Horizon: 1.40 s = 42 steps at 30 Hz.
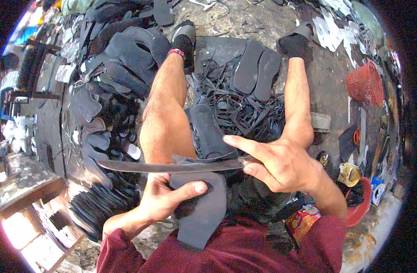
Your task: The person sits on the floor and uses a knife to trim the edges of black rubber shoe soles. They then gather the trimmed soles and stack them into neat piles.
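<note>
Grey sole piece (204, 211) hides most fingers of the left hand (162, 199).

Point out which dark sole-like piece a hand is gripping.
The dark curved piece between the knife and the maroon shirt, held in the left hand; the paired soles farther forward are unheld.
</note>
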Tool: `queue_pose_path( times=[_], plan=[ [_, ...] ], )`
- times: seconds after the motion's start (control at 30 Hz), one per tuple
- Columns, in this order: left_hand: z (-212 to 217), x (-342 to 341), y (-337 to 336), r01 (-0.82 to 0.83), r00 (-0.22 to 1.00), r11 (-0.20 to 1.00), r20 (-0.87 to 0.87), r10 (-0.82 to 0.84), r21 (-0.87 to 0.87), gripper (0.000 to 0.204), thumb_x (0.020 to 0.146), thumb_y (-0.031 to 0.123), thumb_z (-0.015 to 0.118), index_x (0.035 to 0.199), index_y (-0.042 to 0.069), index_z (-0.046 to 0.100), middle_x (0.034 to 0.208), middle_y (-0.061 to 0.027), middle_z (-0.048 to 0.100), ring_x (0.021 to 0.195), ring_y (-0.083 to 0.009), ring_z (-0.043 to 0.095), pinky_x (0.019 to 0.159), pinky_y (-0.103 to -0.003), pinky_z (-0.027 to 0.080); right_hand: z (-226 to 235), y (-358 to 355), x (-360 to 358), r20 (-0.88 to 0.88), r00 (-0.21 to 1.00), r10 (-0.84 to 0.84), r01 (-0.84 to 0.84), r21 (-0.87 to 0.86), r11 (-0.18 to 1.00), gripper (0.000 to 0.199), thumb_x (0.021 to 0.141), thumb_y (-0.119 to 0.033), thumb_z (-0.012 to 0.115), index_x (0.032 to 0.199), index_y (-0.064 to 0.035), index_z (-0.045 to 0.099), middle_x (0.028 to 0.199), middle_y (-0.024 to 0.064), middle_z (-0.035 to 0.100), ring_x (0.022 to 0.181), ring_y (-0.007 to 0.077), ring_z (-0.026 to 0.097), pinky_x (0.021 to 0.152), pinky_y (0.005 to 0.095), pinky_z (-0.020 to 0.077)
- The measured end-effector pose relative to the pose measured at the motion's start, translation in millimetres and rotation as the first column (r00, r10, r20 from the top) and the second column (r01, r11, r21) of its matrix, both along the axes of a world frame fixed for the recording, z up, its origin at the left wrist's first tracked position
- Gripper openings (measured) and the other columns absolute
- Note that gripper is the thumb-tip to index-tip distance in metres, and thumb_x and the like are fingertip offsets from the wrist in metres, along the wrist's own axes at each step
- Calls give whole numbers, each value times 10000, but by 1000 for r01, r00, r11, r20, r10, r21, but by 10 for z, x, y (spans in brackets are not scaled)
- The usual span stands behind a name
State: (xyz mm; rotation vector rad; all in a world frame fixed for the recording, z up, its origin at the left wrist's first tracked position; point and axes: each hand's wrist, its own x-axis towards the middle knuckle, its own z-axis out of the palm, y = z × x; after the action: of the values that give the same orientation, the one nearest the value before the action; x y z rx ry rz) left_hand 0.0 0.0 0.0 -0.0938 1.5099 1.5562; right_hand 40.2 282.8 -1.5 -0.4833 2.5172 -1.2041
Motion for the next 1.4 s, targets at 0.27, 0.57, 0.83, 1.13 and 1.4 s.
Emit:
queue_pose_path(
  times=[0.27, 0.57, 0.83, 1.13, 1.4],
  plan=[
    [-118, -20, 121, 152, 974, 979, 148, -172, 135, 699, 919, 346, 738, 1472, 22, 458, 1126, -105, 701, 972, -193, 663, 864, -334, 543, 31, 170, -312, 124, 970, 210, -189, -164, 968, 385, 1053, -305, 464, 1379, -133, 573, 1025, 175, 722, 950, 361, 704, 825, 463, 555],
    [-97, 357, 934, -675, 691, 503, 226, 686, 540, 821, 847, 310, 753, 1509, 68, 332, 1372, -186, 555, 1261, -373, 528, 1043, -535, 444, -118, -352, 822, 121, 778, -616, 543, -624, 562, 449, 1080, -209, 446, 1481, -8, 463, 812, -8, 557, 672, 59, 459, 620, 221, 415],
    [43, 175, 1032, -716, 699, 607, 349, 624, 346, 468, 846, 198, 746, 1257, 46, 582, 1134, -100, 664, 1063, -279, 641, 992, -462, 516, -615, -397, 1539, -197, 573, -795, 685, -418, 597, 541, 1035, -265, 528, 1487, 18, 436, 829, 97, 648, 654, 201, 595, 645, 325, 502],
    [-259, 372, 900, -659, 752, 703, 242, 613, 267, 588, 807, 224, 769, 1295, 3, 526, 1153, -134, 643, 1064, -317, 641, 981, -488, 524, -269, -137, 1574, -176, 720, -672, 658, -139, 741, 599, 962, -217, 625, 1497, -31, 433, 826, 138, 700, 657, 317, 676, 624, 423, 528],
    [-450, 328, 357, -255, 897, 883, -244, 368, 395, 618, 593, 231, 942, 1083, 15, 634, 925, -94, 699, 838, -241, 687, 754, -362, 552, -403, -280, 1025, -83, 593, -801, 680, -482, 553, 484, 1040, -184, 512, 1494, -39, 429, 831, 116, 647, 661, 217, 618, 605, 352, 487]
  ],
)
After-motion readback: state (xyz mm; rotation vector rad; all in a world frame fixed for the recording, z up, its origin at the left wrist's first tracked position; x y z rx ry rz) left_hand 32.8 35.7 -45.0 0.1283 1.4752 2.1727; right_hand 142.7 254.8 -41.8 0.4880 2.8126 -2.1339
